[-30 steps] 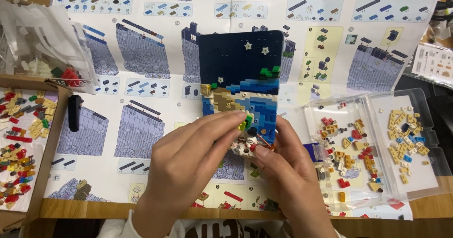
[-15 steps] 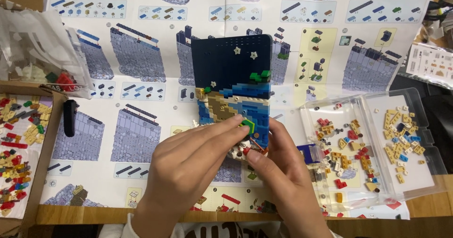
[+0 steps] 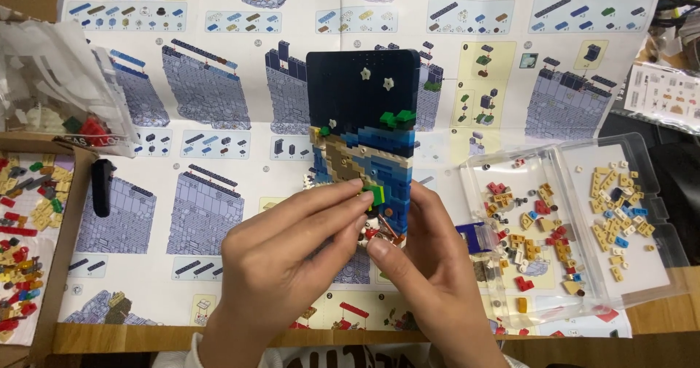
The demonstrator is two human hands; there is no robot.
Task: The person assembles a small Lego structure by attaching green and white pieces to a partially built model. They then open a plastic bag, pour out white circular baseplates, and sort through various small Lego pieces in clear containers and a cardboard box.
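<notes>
A brick-built picture panel [image 3: 364,120] lies on the big instruction sheet [image 3: 219,120]; it is dark blue with white stars, blue bands, tan patches and green bits. My left hand [image 3: 288,262] pinches a small green brick [image 3: 376,195] against the panel's lower edge. My right hand [image 3: 426,273] grips that lower edge from the right, thumb under a small red and white cluster. The panel's bottom part is hidden by my fingers.
A clear plastic tray [image 3: 576,222] with several loose tan, red and blue bricks lies at right. A cardboard box [image 3: 44,266] of mixed bricks sits at left, a clear bag [image 3: 58,98] of pieces above it, a black tool [image 3: 102,187] beside it.
The view has shifted a little; the panel and both hands sit lower and nearer. My left fingers have pressed the green brick closer to the panel's lower edge.
</notes>
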